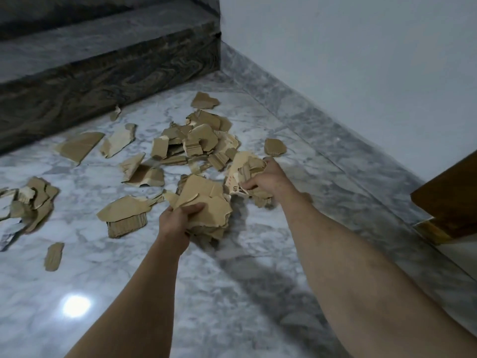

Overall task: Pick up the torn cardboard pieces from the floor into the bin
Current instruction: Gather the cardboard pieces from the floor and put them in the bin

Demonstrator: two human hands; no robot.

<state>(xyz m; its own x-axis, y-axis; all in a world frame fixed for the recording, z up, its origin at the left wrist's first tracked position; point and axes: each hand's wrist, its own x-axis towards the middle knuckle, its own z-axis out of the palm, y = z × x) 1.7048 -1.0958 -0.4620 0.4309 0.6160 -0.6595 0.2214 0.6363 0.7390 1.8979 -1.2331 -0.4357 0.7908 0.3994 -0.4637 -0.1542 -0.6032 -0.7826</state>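
Several torn brown cardboard pieces lie scattered over the marble floor [232,293], with the densest heap [198,140] in the middle. My left hand [175,220] grips a stack of flat cardboard pieces [206,200] just above the floor. My right hand [268,177] clutches another bunch of torn pieces [245,169], one with red print. Loose pieces lie at the far left [31,202], near the step [77,146] and by the wall [275,146]. No bin is in view.
A dark marble step [103,73] runs along the back left. A white wall [361,60] borders the floor on the right. A brown wooden door or panel [449,202] juts in at the right edge. A light glare shows on the floor near me.
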